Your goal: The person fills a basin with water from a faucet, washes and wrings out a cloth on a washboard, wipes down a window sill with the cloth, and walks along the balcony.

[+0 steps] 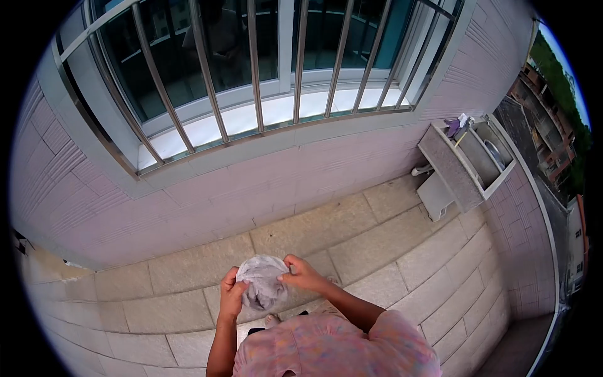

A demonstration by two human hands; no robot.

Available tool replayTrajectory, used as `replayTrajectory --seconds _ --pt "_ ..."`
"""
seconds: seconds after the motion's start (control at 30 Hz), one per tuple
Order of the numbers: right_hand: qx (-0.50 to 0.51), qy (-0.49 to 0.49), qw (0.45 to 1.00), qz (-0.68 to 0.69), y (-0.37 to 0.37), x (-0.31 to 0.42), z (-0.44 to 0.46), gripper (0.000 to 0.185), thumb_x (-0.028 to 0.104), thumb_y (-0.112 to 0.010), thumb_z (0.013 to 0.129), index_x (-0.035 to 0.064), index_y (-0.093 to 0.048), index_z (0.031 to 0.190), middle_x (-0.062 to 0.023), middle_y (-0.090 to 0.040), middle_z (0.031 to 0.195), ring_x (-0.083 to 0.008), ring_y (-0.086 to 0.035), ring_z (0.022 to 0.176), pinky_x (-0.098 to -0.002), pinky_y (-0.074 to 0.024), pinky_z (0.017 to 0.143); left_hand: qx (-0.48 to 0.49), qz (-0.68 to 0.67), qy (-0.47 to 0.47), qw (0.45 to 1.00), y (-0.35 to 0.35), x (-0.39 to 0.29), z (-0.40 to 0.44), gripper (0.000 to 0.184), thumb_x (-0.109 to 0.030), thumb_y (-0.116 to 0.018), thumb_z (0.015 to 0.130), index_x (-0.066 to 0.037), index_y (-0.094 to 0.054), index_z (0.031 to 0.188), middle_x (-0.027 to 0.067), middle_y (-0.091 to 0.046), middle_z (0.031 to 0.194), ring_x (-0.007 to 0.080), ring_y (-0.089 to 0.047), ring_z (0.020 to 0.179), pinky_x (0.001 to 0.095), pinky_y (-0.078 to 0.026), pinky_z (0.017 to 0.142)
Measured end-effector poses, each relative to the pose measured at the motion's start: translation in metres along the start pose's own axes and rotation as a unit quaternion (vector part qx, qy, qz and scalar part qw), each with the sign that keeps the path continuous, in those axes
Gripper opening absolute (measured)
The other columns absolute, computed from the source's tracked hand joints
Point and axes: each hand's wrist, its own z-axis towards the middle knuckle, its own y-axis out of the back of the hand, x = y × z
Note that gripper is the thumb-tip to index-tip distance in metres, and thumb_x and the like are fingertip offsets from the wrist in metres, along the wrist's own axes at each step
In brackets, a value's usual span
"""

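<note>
Between both hands, in front of my body, is a crumpled greyish-white cloth [262, 284], rounded in outline with a darker fold near its lower edge. My left hand [232, 293] grips its left side, thumb on top of the fabric. On the opposite side my right hand [302, 275] pinches the upper right edge between thumb and fingers. What kind of cloth it is I cannot make out. It is held above the tiled floor, and part of a foot shows below it.
A barred window [276, 69] runs along the pink tiled wall [251, 188] ahead. To the right stands a stone sink [461, 169] with a purple item [452, 127] on its rim and a basin [494, 152] inside. Beige tiles [377, 283] cover the floor.
</note>
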Motion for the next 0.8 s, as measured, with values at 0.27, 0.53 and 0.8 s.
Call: replayTrajectory --seconds 0.27,0.53,0.8 --pt "-0.101 0.022 0.994 -0.044 0.173 0.033 -0.044 0.037 0.019 -0.068 0.067 0.0042 -0.046 0.093 -0.0045 -0.047 0.089 -0.0136 -0.045 0.083 -0.0282 -0.0397 0.073 -0.023 -0.043 0.069 0.996 -0.137 0.027 0.072 0.007 -0.005 -0.053 0.071 -0.001 -0.057 0.075 0.0007 -0.058 0.071 0.0075 -0.05 0.062 0.021 -0.039 0.058" --pt "0.012 -0.011 0.939 -0.343 0.303 -0.042 -0.034 0.03 0.019 -0.066 0.066 0.003 -0.056 0.09 -0.0152 -0.055 0.09 -0.0284 -0.051 0.089 -0.0324 -0.0416 0.074 0.074 0.058 0.096 0.991 -0.236 0.044 0.143 0.007 -0.002 -0.056 0.071 -0.001 -0.058 0.078 0.0001 -0.058 0.071 0.0062 -0.05 0.065 0.0204 -0.039 0.061" --pt "-0.357 -0.085 0.907 -0.209 0.359 -0.046 0.02 0.021 0.011 -0.055 0.076 0.003 -0.051 0.095 -0.013 -0.055 0.062 -0.0247 -0.056 0.061 -0.0326 -0.0438 0.056 0.127 0.069 0.164 0.976 -0.255 0.093 0.249 0.008 -0.004 -0.057 0.072 -0.001 -0.058 0.079 -0.0009 -0.057 0.071 0.0056 -0.049 0.064 0.0199 -0.039 0.059"
